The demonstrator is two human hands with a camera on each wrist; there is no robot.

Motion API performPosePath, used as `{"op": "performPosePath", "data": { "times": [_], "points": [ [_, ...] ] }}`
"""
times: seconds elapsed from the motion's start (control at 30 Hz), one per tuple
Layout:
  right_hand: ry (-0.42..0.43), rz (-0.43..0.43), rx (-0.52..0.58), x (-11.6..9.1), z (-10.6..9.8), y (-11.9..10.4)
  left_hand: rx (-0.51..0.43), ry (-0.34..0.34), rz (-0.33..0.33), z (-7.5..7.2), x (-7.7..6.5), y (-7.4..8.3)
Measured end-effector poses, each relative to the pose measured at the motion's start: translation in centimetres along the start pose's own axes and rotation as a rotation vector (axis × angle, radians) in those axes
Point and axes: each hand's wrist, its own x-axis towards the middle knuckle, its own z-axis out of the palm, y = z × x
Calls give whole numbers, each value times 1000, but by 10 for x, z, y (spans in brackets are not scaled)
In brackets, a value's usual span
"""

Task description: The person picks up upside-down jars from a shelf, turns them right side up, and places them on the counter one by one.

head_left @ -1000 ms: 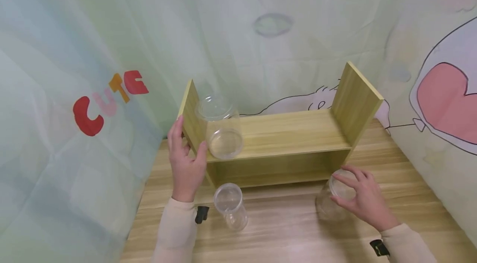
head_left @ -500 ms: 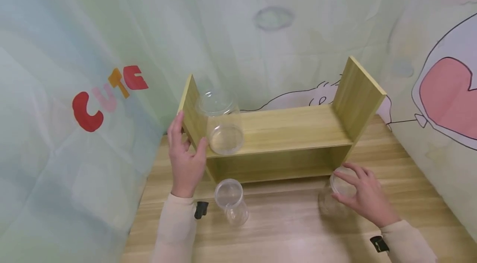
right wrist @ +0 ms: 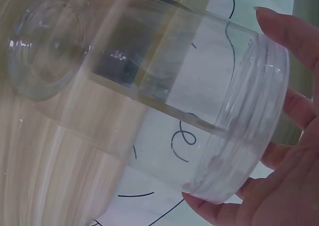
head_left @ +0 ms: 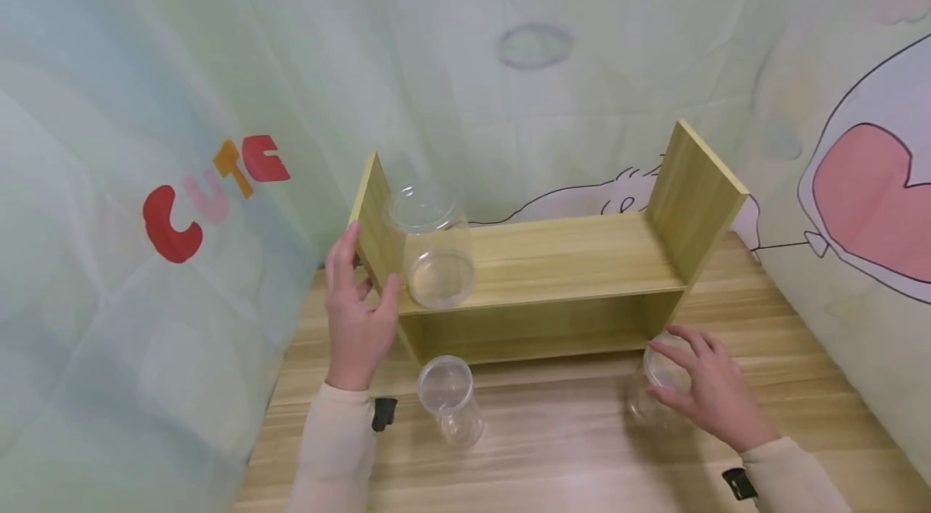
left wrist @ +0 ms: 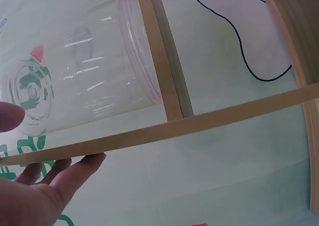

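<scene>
My left hand [head_left: 360, 327] straddles the left side panel [left wrist: 149, 132] of a small wooden shelf [head_left: 575, 254]. Its fingertips touch the panel's outer face, while the thumb stays apart on the inner side. Close by that thumb, a large clear jar [head_left: 436, 262] stands upright on the upper board. To the right, my right hand [head_left: 716, 392] holds a clear plastic jar [right wrist: 164, 101] by its lidded end, thumb on one side and fingers on the other. Whether that jar's base touches the table cannot be told.
Another clear jar [head_left: 451, 404], slimmer, stands on the wooden table [head_left: 553, 448] in front of the shelf's left end. The shelf's right side panel [head_left: 694, 198] rises near my right hand. A printed curtain [head_left: 465, 93] hangs behind and at both sides.
My left wrist has swung slightly left, its fingertips still at the panel. The lower end of the jar in my right hand has shifted a little right. The other jars stay put.
</scene>
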Motion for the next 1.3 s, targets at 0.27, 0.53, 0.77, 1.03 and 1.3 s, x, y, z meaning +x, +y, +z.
{"op": "performPosePath", "data": {
  "times": [0.27, 0.53, 0.77, 1.03, 1.3],
  "points": [
    [-5, -19, 3, 3, -1, -2, 13, 13, 20, -3, 2, -3],
    [3, -100, 29, 20, -25, -35, 10, 2, 42, -3, 4, -4],
    [21, -166, 148, 46, -32, -70, 58, 11, 72, -4, 3, -6],
    [-2, -133, 391, 82, -21, -94, 73, 11, 84, -3, 1, -10],
    [27, -145, 560, 123, -16, -125, 104, 15, 101, -4, 2, -12]
  ]
}}
